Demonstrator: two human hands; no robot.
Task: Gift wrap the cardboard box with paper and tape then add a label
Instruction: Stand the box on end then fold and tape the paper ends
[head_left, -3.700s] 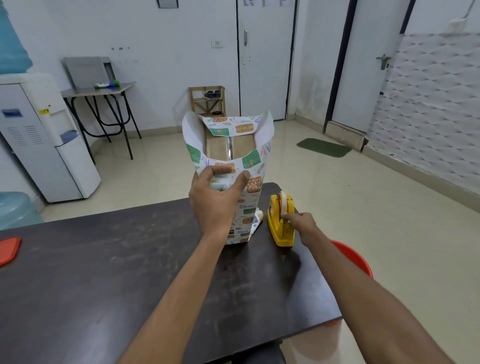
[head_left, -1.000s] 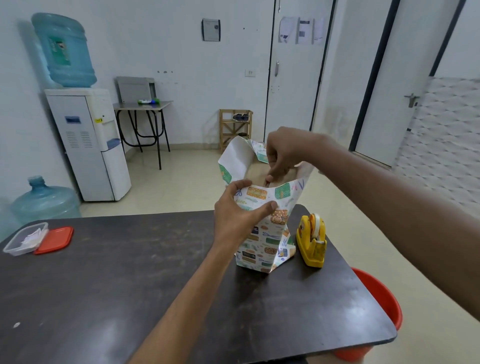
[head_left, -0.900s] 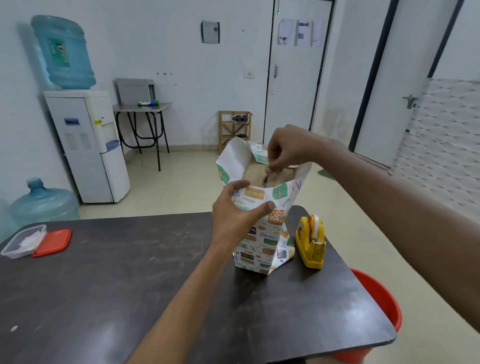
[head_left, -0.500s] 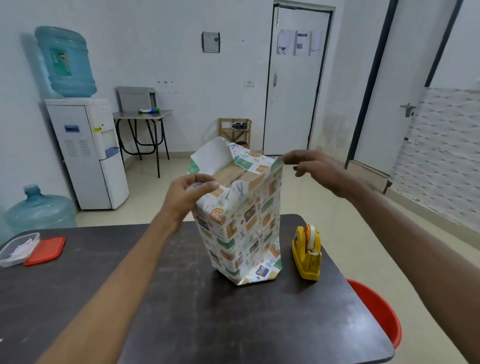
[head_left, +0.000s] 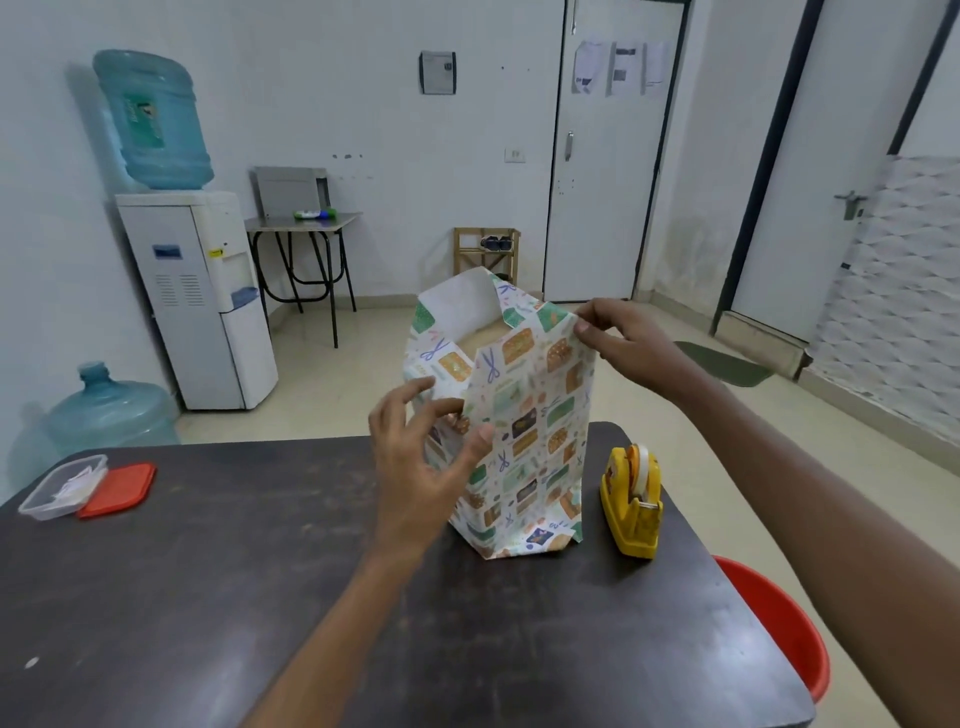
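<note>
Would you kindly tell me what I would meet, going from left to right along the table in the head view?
A clear plastic container → red lid → paper-wrapped box → yellow tape dispenser, then the red bucket beside the table.

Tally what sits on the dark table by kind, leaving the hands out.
paper-wrapped box: 1
tape dispenser: 1
clear container: 1
red lid: 1
Total: 4
</note>
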